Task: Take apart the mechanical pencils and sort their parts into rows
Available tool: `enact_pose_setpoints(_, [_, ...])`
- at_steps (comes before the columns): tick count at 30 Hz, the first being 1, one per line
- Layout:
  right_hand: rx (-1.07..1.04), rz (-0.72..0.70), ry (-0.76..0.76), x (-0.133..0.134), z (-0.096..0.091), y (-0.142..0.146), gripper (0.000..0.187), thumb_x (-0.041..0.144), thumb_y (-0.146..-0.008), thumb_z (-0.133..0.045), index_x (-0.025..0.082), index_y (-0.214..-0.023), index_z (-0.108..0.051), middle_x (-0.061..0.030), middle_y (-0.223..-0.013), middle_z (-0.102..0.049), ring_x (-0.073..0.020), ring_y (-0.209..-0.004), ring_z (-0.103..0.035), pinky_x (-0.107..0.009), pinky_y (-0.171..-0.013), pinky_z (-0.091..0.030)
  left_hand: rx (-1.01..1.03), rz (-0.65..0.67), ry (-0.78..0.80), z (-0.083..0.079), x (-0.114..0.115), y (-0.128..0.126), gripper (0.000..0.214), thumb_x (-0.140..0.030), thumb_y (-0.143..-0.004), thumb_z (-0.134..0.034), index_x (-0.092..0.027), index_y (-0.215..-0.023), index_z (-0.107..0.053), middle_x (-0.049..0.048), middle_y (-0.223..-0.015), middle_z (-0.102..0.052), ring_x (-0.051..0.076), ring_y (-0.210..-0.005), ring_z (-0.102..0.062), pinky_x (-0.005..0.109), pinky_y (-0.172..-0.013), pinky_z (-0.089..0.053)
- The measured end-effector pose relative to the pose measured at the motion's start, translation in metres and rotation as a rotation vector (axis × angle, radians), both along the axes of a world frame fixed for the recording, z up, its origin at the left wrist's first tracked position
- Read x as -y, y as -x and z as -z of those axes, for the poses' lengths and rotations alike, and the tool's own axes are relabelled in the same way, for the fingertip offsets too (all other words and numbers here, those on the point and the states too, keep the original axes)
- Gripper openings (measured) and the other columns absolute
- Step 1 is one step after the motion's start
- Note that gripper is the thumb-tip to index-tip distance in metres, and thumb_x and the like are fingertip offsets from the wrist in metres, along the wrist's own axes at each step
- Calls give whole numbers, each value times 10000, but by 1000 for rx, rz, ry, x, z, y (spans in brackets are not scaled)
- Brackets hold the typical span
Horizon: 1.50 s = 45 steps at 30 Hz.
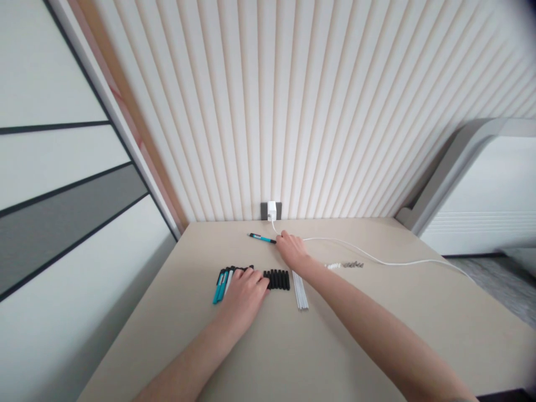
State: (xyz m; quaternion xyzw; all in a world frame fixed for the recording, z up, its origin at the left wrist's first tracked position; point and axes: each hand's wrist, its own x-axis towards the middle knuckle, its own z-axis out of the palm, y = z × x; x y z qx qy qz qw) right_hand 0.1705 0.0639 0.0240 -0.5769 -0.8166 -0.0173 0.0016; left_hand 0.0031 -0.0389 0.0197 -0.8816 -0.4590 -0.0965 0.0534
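Note:
My right hand (292, 249) is at the back of the table, its fingers closed on the black end of a blue-and-black pen (262, 238). The pen lies nearly flat, pointing left. Nearer me, my left hand (246, 288) rests with bent fingers over a row of pen parts; whatever its fingertips hold is hidden. Blue pen barrels (220, 286) with black tops show to its left, beside a white one (229, 281). Just right of its fingers lie several short black tubes (278, 280), side by side. Thin white refills (300, 293) lie farther right, below my right wrist.
Small white pieces (334, 266) and metal springs (354, 264) lie right of my right forearm. A white cable (389, 262) runs across the table (268, 357) from a charger (272, 210) in the wall socket. A ribbed wall (276, 111) bounds the back.

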Motion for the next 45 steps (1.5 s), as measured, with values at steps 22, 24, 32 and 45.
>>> enact_pose_setpoints(22, [-877, -318, -60, 118, -6, -99, 231, 283, -981, -426, 227, -1073, -630, -57, -818, -632, -189, -771, -549, -314, -713, -443, 449, 199, -126, -9, 3, 6, 181, -182, -958, -462, -178, -1046, -620, 52, -883, -650, 179, -868, -593, 337, -834, -469])
enact_pose_setpoints(24, [-912, -286, -29, 119, -5, -97, 251, 302, -986, -408, 222, -1043, -639, -49, -791, -629, -180, -745, -553, -296, -688, -437, 451, 199, -121, -7, 2, 8, 181, -174, -956, -467, -182, -1051, -621, 51, -885, -645, 178, -873, -592, 331, -830, -466])
enact_pose_setpoints(32, [-916, 23, 110, 114, 13, -93, 470, 421, -997, -335, 188, -687, -599, 18, -553, -541, -122, -527, -495, -238, -551, -349, 471, 218, -111, -6, 3, 7, 135, -228, -929, -554, -171, -1039, -610, 48, -882, -632, 173, -848, -578, 321, -828, -455])
enact_pose_setpoints(45, [-856, -97, 22, 115, 8, -91, 361, 336, -1000, -355, 194, -730, -547, -27, -716, -581, -159, -678, -523, -268, -653, -395, 432, 234, 75, -1, 0, 7, 144, -250, -964, -487, -168, -937, -602, 35, -843, -643, 178, -839, -557, 327, -821, -439])
